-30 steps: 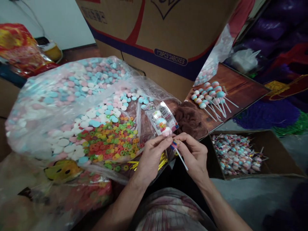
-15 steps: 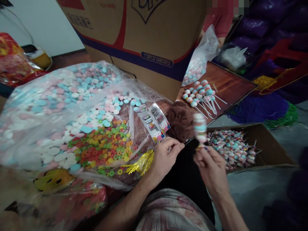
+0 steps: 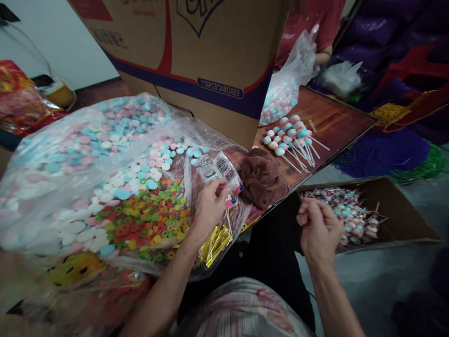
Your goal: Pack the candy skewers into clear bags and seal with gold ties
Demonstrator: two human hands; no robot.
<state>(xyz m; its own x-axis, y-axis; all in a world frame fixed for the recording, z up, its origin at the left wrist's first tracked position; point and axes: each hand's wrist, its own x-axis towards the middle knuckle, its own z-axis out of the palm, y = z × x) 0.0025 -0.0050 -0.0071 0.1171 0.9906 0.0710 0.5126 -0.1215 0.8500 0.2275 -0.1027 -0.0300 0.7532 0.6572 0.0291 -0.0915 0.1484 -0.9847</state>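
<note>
My left hand (image 3: 209, 207) pinches the lower end of a small stack of clear printed wrappers (image 3: 218, 172) that lies on the candy bag. My right hand (image 3: 317, 228) hovers at the near left corner of a cardboard box (image 3: 403, 220) filled with wrapped lollipops (image 3: 345, 210). Its fingers are curled into a loose fist, and no lollipop shows in it. A bundle of gold twist ties (image 3: 214, 242) lies just below my left wrist.
Big clear bags hold pastel candy discs (image 3: 87, 154) and coloured ring candies (image 3: 150, 215). A large carton (image 3: 210, 47) stands behind. A brown cloth (image 3: 261, 178) and several unwrapped lollipops (image 3: 291, 135) lie on a wooden board (image 3: 336, 119). Another person in red (image 3: 315, 28) holds a candy bag (image 3: 284, 96).
The wrapped lollipop left my left hand and went right in my right hand to the box, where it is no longer seen. My left hand moved back up onto the wrappers.
</note>
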